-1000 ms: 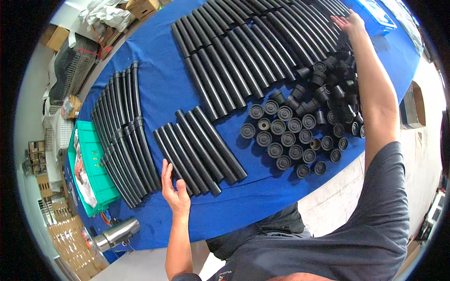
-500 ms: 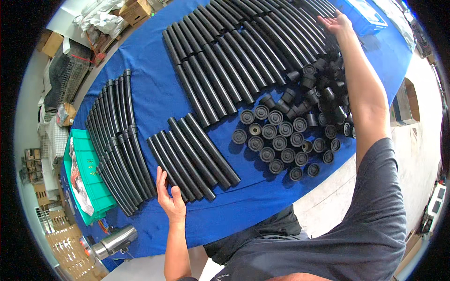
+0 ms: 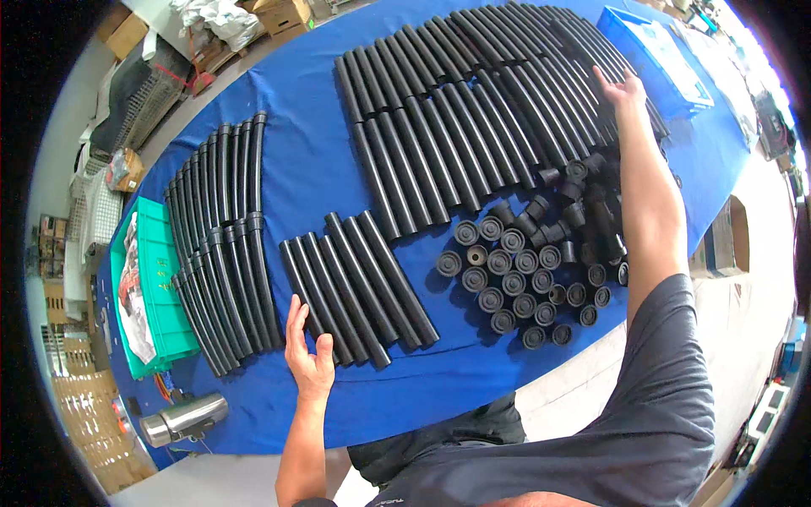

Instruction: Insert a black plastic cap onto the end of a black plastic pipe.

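My left hand [image 3: 310,359] is open, its fingers stretched upward, beside the near end of a small group of black tubes [image 3: 361,277]. Whether its fingertips touch the leftmost tube I cannot tell. My right hand [image 3: 625,91] reaches far out at the right, open with fingers apart, over or against the right part of a large field of black tubes [image 3: 442,152] laid in rows. Neither hand holds anything. Many round black end caps [image 3: 501,263] lie between the rows and the table's near edge, partly hidden by my right forearm.
At the left, more black tubes [image 3: 225,173] with collared ends lie beside a teal crate [image 3: 173,296]. A steel flask [image 3: 186,418] lies near the left table edge. A blue crate [image 3: 642,51] stands at the far right. Blue cloth [image 3: 296,152] covers the table.
My right hand has drawn back nearer along the right side of the tube rows. My left hand keeps about the same place by the small group. The whole view has shifted slightly.
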A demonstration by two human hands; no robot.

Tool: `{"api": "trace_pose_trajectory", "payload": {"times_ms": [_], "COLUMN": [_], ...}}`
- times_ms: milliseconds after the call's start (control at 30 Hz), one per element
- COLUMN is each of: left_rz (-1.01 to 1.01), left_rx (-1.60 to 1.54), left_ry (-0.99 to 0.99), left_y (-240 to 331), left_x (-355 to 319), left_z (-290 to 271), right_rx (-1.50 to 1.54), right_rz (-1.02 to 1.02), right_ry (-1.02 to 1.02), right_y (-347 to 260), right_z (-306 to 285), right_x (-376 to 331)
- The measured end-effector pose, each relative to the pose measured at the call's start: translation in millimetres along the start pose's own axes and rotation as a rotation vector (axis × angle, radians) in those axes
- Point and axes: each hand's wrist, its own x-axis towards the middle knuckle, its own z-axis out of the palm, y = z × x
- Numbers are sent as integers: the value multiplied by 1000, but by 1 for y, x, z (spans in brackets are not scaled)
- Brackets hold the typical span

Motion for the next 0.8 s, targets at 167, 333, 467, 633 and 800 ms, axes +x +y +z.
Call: {"api": "trace_pose_trajectory", "payload": {"times_ms": [167, 333, 467, 633, 800], "left_rz": [2, -3, 17, 30, 26], "left_rx": [-31, -11, -30, -33, -61], "left_ry": [43, 31, 30, 23, 50], "left_y": [1, 1, 0, -3, -5], "left_x": [1, 0, 0, -2, -4], "left_z": [-1, -2, -3, -4, -4], "right_rx": [10, -10, -43, -16, 27], "right_rz": [-25, -32, -58, -94, -39], "right_ry": [125, 101, 40, -70, -95], "right_y": [-1, -11, -19, -26, -10], "right_z": [9, 13, 11, 16, 41], "right_x": [0, -17, -20, -42, -111]}}
